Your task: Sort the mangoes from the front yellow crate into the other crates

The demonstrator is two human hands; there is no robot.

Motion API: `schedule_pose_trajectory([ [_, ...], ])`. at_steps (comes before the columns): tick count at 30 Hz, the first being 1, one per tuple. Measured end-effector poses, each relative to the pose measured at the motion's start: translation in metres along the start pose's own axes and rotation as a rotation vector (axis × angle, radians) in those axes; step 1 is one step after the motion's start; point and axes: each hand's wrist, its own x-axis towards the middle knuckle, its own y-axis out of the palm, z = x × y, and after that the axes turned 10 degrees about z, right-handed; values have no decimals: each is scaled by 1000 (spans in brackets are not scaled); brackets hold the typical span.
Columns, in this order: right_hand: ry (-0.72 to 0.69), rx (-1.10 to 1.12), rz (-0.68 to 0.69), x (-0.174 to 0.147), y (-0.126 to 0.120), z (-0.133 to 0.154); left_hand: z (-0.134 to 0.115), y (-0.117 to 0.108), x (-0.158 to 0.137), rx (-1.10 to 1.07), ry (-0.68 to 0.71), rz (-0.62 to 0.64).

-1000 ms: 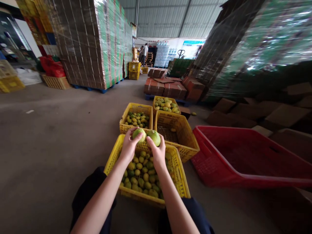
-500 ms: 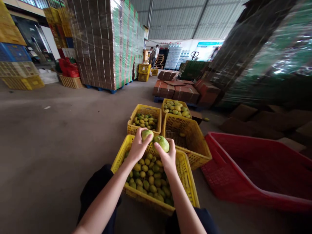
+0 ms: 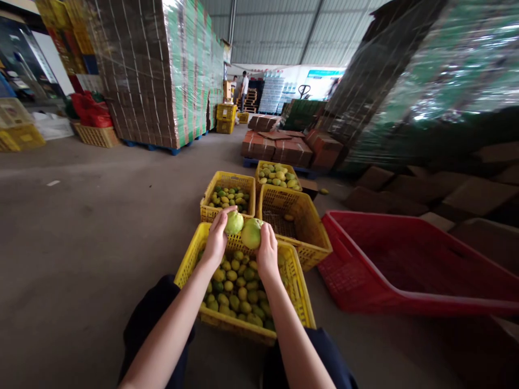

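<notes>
The left hand holds a round green fruit, the right hand a second green fruit, side by side between half-curled grips.

At left, a tall film-wrapped stack of cartons, brown on one face and green on the other, on a blue pallet. Beside it, red bags on a tan slatted basket, then a crumpled white sheet. On the grey floor, a pale scrap. At the back, two stacked yellow crates, a person in a white top, wooden pallets, bottle packs and a blue sign. Nearer, low bundles of reddish-brown cardboard. At right, another film-wrapped stack, with loose cartons in shadow below. Overhead, corrugated roofing.
</notes>
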Motion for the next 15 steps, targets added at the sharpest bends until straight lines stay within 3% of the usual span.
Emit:
schedule_pose_trajectory([
  [3,77,115,-7,2,-2,-1,0,-2,-3,63,20,87],
  [5,96,192,60,1,-2,1,3,-3,-4,38,-24,71],
  [9,109,300,116,-2,-1,4,8,-3,-4,37,-61,-96],
  [15,270,404,-23,-1,-1,-2,5,-16,2,149,-224,-280],
])
